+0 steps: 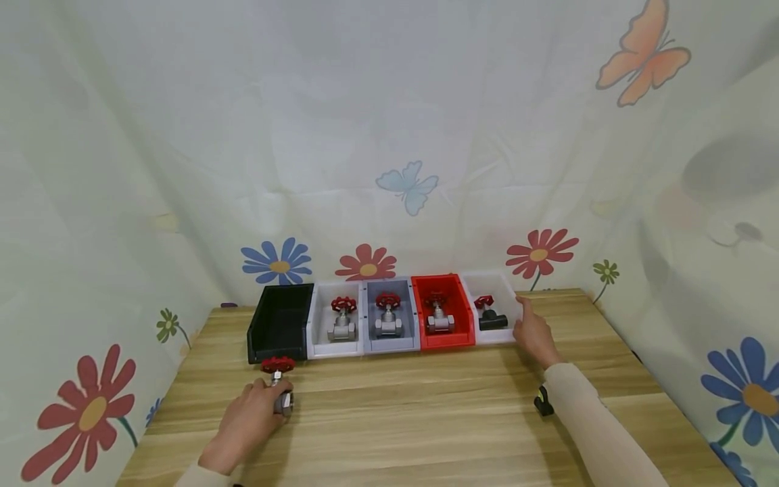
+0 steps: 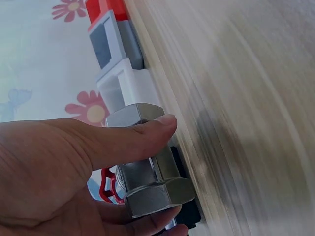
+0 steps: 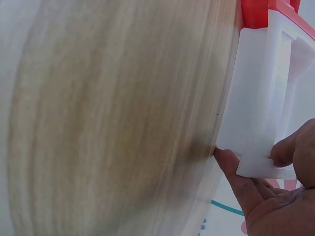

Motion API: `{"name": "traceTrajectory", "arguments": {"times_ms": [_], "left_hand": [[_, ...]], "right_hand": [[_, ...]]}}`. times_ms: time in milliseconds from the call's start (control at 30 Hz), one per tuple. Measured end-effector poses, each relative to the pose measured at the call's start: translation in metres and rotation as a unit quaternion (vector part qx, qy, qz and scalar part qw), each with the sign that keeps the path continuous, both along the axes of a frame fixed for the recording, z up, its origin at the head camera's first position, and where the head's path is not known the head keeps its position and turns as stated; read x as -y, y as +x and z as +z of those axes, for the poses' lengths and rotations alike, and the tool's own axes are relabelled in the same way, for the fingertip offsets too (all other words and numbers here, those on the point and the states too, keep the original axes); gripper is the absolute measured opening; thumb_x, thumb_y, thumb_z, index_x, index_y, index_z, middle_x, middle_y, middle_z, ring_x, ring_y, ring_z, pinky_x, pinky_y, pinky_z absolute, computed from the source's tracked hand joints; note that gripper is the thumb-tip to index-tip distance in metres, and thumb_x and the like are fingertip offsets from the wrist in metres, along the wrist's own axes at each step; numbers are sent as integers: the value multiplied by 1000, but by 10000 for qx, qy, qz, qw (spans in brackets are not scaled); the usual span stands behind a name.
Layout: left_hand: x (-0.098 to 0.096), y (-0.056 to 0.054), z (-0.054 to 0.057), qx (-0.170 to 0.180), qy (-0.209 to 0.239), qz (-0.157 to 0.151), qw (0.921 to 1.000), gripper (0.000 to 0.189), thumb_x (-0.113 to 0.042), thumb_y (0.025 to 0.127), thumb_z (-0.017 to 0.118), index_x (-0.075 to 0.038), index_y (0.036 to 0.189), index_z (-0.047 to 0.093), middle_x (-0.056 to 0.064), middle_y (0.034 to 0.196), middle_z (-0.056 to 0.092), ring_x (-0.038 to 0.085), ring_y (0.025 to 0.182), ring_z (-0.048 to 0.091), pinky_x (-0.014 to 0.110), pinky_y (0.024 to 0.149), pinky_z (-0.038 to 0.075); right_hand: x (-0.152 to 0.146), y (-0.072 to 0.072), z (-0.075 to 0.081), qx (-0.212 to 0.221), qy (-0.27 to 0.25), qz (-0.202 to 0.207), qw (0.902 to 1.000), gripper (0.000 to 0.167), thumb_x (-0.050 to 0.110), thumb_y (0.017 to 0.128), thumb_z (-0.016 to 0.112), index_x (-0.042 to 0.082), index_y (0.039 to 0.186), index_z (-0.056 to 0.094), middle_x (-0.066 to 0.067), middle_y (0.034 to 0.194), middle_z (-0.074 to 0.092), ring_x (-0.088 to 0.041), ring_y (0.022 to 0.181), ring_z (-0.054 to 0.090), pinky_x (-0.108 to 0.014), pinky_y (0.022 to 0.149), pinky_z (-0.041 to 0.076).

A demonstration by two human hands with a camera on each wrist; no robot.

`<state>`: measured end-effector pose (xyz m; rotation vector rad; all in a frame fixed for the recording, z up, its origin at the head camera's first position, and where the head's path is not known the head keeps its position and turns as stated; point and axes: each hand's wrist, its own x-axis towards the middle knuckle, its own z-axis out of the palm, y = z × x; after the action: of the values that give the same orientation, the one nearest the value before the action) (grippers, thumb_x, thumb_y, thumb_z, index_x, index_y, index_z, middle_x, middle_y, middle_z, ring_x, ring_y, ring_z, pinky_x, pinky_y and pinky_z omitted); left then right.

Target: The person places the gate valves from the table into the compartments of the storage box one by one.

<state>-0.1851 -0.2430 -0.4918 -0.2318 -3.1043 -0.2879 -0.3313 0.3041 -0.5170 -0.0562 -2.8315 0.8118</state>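
My left hand (image 1: 252, 414) grips a metal gate valve (image 1: 283, 402) with a red handwheel, just in front of the black bin (image 1: 258, 338). In the left wrist view the thumb lies across the valve's hexagonal body (image 2: 140, 177), with fingers beneath it. At the row's right end, my right hand (image 1: 535, 333) pinches the side wall of a white bin (image 1: 508, 297). Its thumb (image 3: 284, 150) hooks over the rim while the other fingers lie outside and below. Inside that bin sits a black tee-shaped valve (image 1: 493, 320) with a red handle.
Between the end bins stand a white bin (image 1: 319, 318), a grey bin (image 1: 392, 343) and a red bin (image 1: 465, 318), each holding a metal valve with a red handwheel. A small black object (image 1: 544, 402) is beside the right forearm. Flowered cloth (image 1: 341, 169) hangs behind the wooden table (image 1: 402, 419).
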Motion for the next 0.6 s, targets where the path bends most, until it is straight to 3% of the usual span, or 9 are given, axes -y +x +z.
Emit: {"name": "traceTrajectory", "arguments": {"times_ms": [167,367,600], "left_hand": [[4,0,3,-71,207,-54,9997,50,-13,70,83,-19,116,65,14,94,59,29,85,57,45,58,48],[9,-3,8,-117,441,-151,9988,50,-5,68,81,-17,114,66,15,93,58,28,84,55,44,65,49],[13,-5,15,-76,372,-65,9993,54,-1,69,81,-18,118,66,21,103,57,32,90,57,47,67,52]], "right_hand": [[1,-1,-1,10,-39,-14,10000,57,2,93,47,2,147,29,-37,104,63,-35,75,58,-49,69,48],[0,-2,-2,-10,61,-22,10000,56,3,92,47,2,146,30,-34,90,65,-35,69,57,-51,67,47],[-1,-1,-1,9,27,-1,10000,57,3,92,46,2,147,29,-33,90,64,-33,69,56,-50,67,46]]}}
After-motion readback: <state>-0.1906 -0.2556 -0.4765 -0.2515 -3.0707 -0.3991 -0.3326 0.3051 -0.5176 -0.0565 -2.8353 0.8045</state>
